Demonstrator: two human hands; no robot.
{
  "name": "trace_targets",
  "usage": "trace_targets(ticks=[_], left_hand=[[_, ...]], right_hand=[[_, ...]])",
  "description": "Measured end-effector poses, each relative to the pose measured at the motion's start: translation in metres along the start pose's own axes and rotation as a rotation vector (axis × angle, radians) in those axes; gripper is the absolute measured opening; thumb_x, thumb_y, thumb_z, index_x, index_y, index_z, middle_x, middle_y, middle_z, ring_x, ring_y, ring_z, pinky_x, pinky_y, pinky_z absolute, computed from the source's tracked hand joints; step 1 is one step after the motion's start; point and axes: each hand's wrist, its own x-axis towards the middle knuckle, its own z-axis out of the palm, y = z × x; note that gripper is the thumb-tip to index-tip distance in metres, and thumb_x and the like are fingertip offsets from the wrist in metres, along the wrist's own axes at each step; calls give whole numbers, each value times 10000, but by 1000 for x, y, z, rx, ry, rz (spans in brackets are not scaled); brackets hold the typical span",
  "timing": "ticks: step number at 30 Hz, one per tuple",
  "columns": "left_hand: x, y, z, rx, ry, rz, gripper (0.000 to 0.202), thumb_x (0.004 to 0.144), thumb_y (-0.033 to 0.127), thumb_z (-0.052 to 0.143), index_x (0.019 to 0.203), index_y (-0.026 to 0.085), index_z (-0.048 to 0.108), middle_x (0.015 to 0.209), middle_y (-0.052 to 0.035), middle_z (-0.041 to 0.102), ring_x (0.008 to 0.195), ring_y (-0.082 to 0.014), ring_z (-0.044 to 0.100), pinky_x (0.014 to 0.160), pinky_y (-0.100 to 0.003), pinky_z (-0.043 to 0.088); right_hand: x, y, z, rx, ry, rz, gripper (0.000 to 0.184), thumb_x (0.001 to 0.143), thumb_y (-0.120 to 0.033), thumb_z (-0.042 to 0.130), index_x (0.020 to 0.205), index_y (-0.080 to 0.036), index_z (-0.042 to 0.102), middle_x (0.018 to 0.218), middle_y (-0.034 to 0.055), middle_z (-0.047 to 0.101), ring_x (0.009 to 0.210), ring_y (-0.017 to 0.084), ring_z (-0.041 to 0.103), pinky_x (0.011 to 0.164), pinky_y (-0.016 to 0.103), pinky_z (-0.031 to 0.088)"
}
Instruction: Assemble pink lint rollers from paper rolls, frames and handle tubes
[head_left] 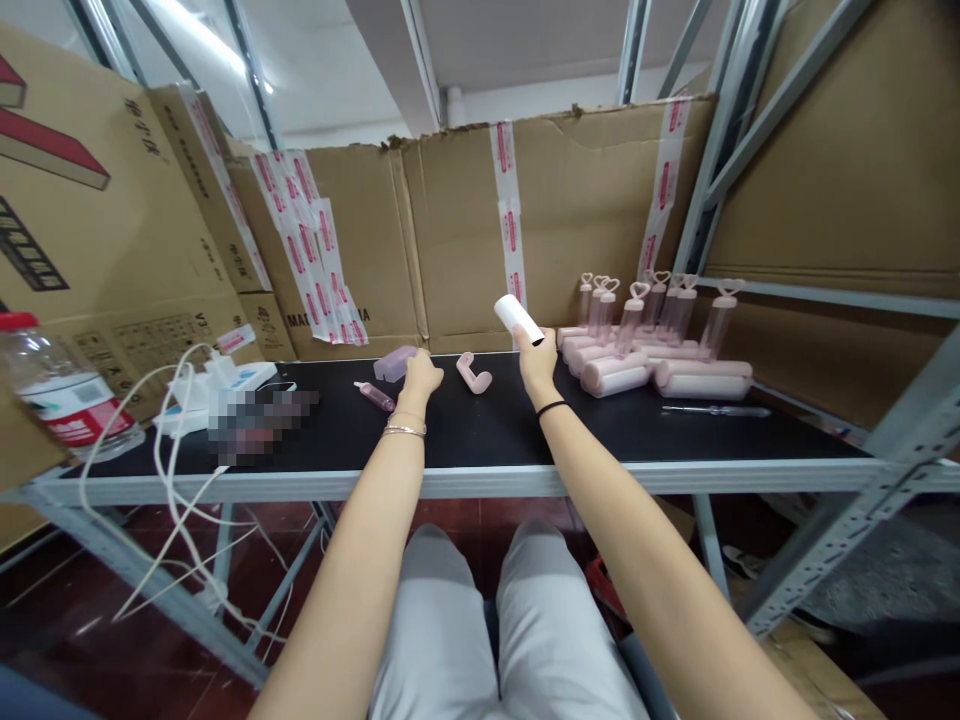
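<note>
My right hand is closed round the lower end of a white roll, held tilted above the table. My left hand has its fingers curled in beside a translucent lilac cover; whether it grips the cover or something else is hidden. Just left of that hand lies a pink see-through handle. Between my two hands a pale pink open holder with round ends rests on the black tabletop.
At right stand several pink lint rollers with heart-topped handles upright. A thin clear tool lies before them. To the left are a power strip with white cables and a bottle. Cardboard walls the back.
</note>
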Motion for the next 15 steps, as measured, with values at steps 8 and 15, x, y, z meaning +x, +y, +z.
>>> trace_targets(ticks=[8,15], left_hand=[[3,28,15,-928,16,-173,295,770,27,470,1021,154,558,734,2,567,489,-56,489,499,-184,362],[-14,44,23,-1386,-94,-321,154,885,156,456,782,130,569,547,32,467,465,-72,444,441,-186,278]], right_hand=[[-6,5,6,-37,-413,-101,394,640,-520,626,862,-221,496,874,28,615,833,211,564,786,338,425],[-8,7,7,-52,-603,-205,361,667,-534,608,814,-224,494,747,-37,550,718,160,525,674,281,403]])
